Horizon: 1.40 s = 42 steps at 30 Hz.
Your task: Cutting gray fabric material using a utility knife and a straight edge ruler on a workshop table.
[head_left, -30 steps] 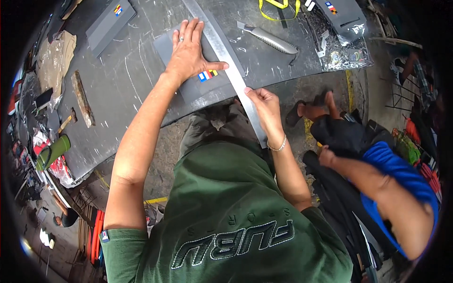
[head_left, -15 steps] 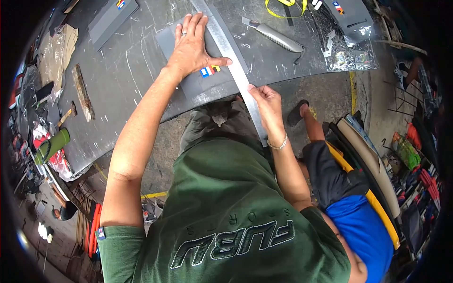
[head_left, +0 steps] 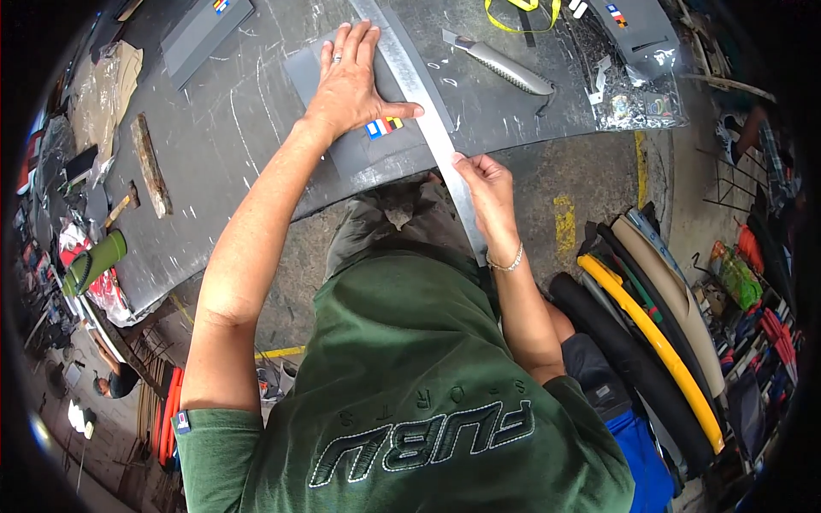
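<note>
A long metal ruler (head_left: 410, 79) lies slantwise over a grey sheet (head_left: 346, 161) and sticks out past the table's near edge. My left hand (head_left: 346, 94) rests flat on the sheet with its fingers stretched out, and its thumb reaches onto the ruler. Below that thumb, a small multicoloured patch (head_left: 383, 128) shows on the sheet. My right hand (head_left: 489, 190) pinches the ruler's right edge between thumb and fingers, just off the table. To the right of the ruler lies a grey utility knife (head_left: 511, 70) with its blade out.
The dark worktable (head_left: 205, 162) also holds a wooden stick (head_left: 151, 167), a hammer (head_left: 122, 207), a yellow strap (head_left: 523, 30) and grey pieces with patches (head_left: 205, 38). Rolled material (head_left: 650, 342) stands at right. A person in blue (head_left: 641, 462) is close behind my right arm.
The person in blue has shifted back and down at the right, uncovering the rolls and a yellow floor mark. My hands and the ruler have hardly moved.
</note>
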Motion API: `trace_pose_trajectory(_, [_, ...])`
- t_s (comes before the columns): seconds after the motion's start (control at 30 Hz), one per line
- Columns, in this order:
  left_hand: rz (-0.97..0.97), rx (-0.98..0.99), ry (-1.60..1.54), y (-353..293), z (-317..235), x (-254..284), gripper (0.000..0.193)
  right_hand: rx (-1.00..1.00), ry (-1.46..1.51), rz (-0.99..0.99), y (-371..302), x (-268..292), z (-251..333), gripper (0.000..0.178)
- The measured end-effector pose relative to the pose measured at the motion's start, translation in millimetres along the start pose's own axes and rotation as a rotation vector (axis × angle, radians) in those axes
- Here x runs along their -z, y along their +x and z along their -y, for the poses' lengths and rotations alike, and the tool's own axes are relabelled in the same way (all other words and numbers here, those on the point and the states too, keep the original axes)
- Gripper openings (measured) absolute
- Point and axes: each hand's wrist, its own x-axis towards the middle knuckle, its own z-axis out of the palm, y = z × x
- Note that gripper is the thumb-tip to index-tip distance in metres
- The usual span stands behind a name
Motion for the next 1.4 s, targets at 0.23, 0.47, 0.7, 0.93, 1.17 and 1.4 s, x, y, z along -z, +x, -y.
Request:
trace_pose_trajectory(0.23, [0.006, 0.003, 0.000, 1.5, -0.8, 2.5, 0.145, 0.015, -0.002, 0.025, 2.1, 4.3, -3.6, 0.024])
trace_pose_trajectory(0.47, [0.006, 0.013, -0.014, 2.5, -1.4, 2.9, 0.146, -0.001, -0.017, 0.002, 0.1, 0.7, -0.2, 0.021])
trace_pose_trajectory(0.7, [0.002, 0.013, -0.016, 0.6, -0.5, 2.1, 0.147, 0.001, 0.037, 0.015, -1.1, 0.5, -1.7, 0.020])
trace_pose_trajectory(0.93, [0.005, 0.019, -0.011, 1.1, -0.4, 2.3, 0.148, 0.012, 0.064, 0.019, -2.6, -1.3, 3.7, 0.020])
trace_pose_trajectory(1.17, [-0.008, 0.009, -0.012, 0.3, 0.9, 0.8, 0.148, 0.000, 0.015, 0.050, 2.2, 5.4, -2.1, 0.019])
trace_pose_trajectory(1.4, [0.010, 0.014, 0.016, 0.4, -1.7, 1.7, 0.148, 0.012, 0.045, 0.038, -1.3, 0.4, 3.3, 0.020])
